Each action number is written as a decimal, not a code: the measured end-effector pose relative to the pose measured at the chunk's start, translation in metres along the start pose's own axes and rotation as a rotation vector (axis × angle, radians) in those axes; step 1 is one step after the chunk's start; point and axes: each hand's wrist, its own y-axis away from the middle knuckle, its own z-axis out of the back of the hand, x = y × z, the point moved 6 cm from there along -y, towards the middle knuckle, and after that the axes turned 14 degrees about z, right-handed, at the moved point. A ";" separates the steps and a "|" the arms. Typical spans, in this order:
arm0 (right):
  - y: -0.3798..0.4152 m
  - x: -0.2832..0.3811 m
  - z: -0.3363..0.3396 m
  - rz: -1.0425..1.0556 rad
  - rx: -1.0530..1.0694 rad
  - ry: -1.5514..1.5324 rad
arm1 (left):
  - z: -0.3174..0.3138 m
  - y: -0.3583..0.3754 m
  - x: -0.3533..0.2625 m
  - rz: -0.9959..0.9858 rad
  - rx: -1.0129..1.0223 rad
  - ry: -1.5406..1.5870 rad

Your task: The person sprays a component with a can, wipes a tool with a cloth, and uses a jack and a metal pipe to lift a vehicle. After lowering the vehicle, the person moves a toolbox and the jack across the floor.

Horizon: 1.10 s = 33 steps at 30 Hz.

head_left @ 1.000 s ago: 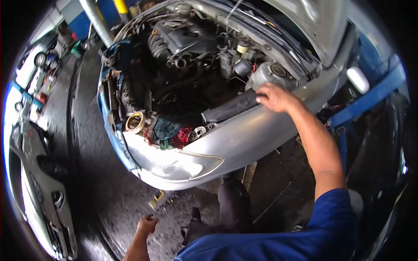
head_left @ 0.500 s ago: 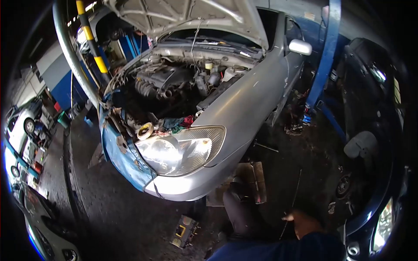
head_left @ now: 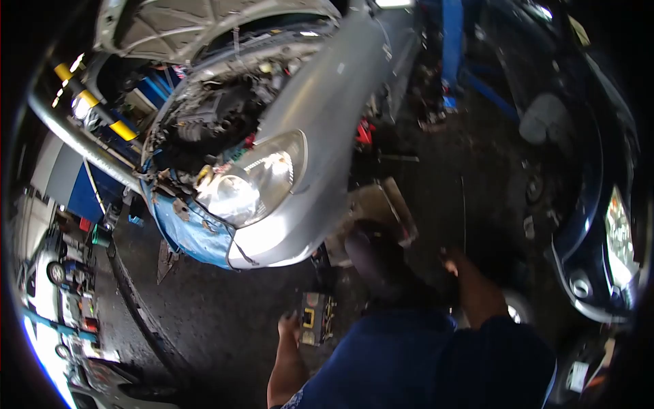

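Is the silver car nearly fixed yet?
Probably not. The hood is up and the engine bay open, while blue sheeting hangs where the bumper would be. Both hands are off the car: the left hand hangs by a small box on the floor, the right hand is low and empty.

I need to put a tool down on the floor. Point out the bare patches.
Bare floor lies left of the left hand, below the blue bumper. More lies between the silver car and the dark car. It is crowded by the knee: the small yellow-and-black box and the flat board.
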 end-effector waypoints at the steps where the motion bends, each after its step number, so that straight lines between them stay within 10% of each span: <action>1: 0.003 0.005 0.007 -0.003 -0.028 -0.013 | -0.015 0.036 -0.035 -0.003 0.001 -0.012; 6: 0.044 -0.004 0.033 -0.007 -0.070 0.038 | -0.046 0.087 -0.051 -0.060 0.059 -0.052; 11: 0.072 -0.072 0.017 -0.200 -0.098 -0.113 | -0.018 0.051 0.082 0.404 0.130 -0.241; 15: 0.099 -0.117 -0.004 -0.353 -0.119 -0.253 | 0.013 0.058 0.125 0.148 -0.054 -0.940; 24: 0.116 -0.184 0.031 -0.320 -0.201 -0.452 | -0.042 0.100 0.035 0.628 0.007 -0.357; 28: 0.143 -0.258 0.044 -0.293 -0.521 -0.802 | -0.154 0.132 -0.092 0.121 -0.012 -0.442; 31: 0.182 -0.326 0.016 -0.613 -0.483 -0.923 | -0.232 0.157 -0.146 -0.151 0.051 -0.522; 32: 0.170 -0.405 -0.035 -0.405 -0.515 -0.761 | -0.259 0.179 -0.159 -0.149 0.039 -0.519; 33: 0.205 -0.352 0.003 -0.556 -0.334 -0.785 | -0.295 0.209 -0.175 -0.346 0.051 -0.762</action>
